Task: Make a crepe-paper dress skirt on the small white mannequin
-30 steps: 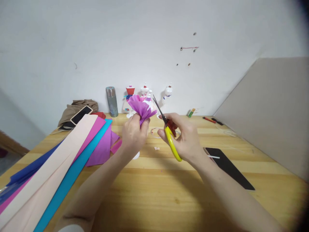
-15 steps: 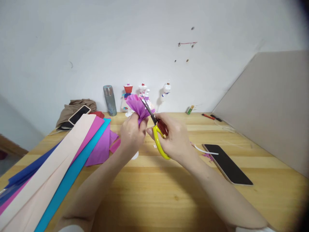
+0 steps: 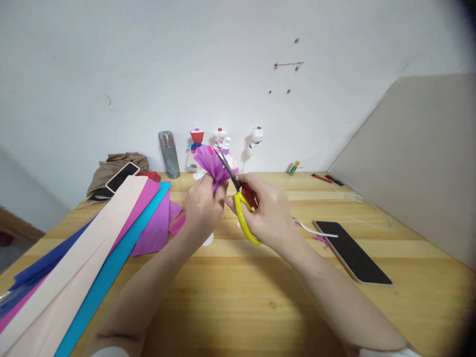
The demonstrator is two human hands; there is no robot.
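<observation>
My left hand (image 3: 206, 203) is closed around a gathered piece of purple crepe paper (image 3: 210, 161), whose ruffled edge fans out above the fingers. Yellow-handled scissors (image 3: 243, 220) are in my right hand (image 3: 269, 210), with the fingers through the handles. Their dark blades point up and to the left and lie against the right side of the crepe paper. The blades look nearly together; whether paper is between them I cannot tell. Behind the crepe paper, small dress-form figures (image 3: 197, 136) stand by the wall, partly hidden.
Long paper strips (image 3: 100, 238) in pink, blue and teal cover the table's left side, beside purple paper (image 3: 154, 230). A grey flask (image 3: 169, 156) and brown cloth (image 3: 111, 171) stand behind. On the right lie a tablet-like black device (image 3: 353, 253), a glue stick (image 3: 293, 167) and pens (image 3: 323, 177).
Hardly anything differs. Both hands keep their hold on the crepe paper and the scissors in nearly the same place, while the camera view has shifted very slightly.
</observation>
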